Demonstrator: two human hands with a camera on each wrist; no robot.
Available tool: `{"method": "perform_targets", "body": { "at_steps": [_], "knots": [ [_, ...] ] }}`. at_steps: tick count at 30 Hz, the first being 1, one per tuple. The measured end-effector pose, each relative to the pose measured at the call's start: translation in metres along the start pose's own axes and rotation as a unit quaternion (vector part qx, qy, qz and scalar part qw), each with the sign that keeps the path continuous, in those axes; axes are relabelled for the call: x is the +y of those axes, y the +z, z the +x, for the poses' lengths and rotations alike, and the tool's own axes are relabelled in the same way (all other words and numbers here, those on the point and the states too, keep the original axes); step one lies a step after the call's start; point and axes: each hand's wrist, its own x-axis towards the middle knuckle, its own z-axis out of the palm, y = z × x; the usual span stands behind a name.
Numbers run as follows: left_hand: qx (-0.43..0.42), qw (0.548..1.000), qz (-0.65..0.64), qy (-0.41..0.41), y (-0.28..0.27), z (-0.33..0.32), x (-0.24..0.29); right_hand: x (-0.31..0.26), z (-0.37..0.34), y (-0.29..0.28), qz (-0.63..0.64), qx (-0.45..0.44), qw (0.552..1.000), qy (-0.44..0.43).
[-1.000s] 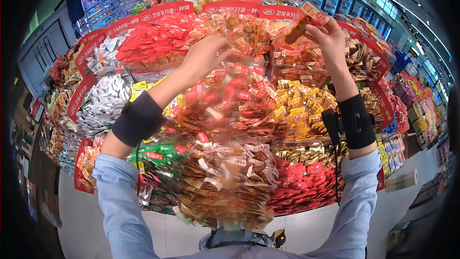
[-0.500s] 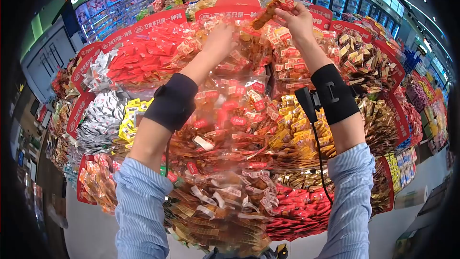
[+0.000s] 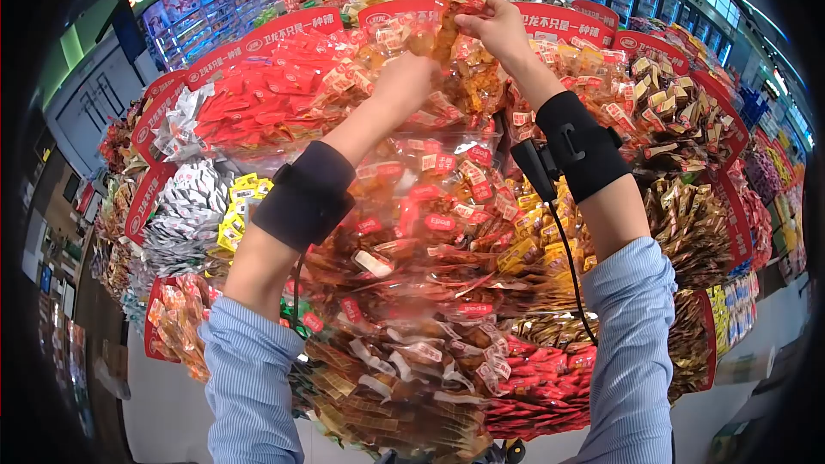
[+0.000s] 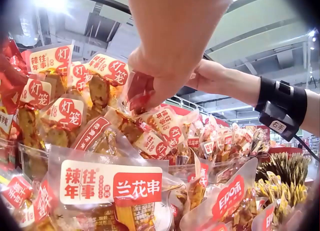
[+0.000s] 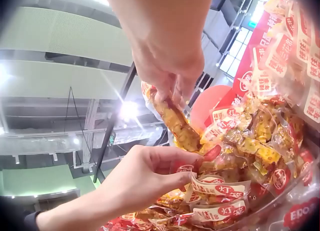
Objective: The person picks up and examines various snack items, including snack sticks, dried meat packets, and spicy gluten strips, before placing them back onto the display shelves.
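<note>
Between thumb and fingers, my right hand point(image 3: 500, 30) pinches a clear snack packet point(image 5: 177, 122) of brown spiced food with a white and red label. It hangs down over the back middle of the heap, beside my left hand point(image 3: 406, 82). My left hand is lower, at the pile of similar lantern-labelled packets point(image 4: 67, 116). In the right wrist view its thumb and fingers pinch a packet with a red part point(image 5: 186, 167). Most of that packet is hidden behind the fingers.
Red sign boards point(image 3: 288, 32) rim the back of the display. Red packets point(image 3: 258, 112) lie left, silver packets point(image 3: 185, 210) lower left, and yellow ones point(image 3: 546, 228) right of the middle. Large clear-front packets point(image 4: 110, 186) stand in front. A cable point(image 3: 567, 258) hangs from my right wristband.
My right hand has carried its packet leftward, close to my left hand. My left hand has moved right and its fingers have curled in at the pile.
</note>
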Motion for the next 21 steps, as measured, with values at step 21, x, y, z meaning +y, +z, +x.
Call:
{"method": "perform_targets", "body": {
  "at_steps": [21],
  "knots": [
    [-0.042,0.998,-0.019,0.032,-0.011,-0.009,0.004,0.024,-0.013,0.018,-0.415,-0.194,0.889,0.02]
  ]
}}
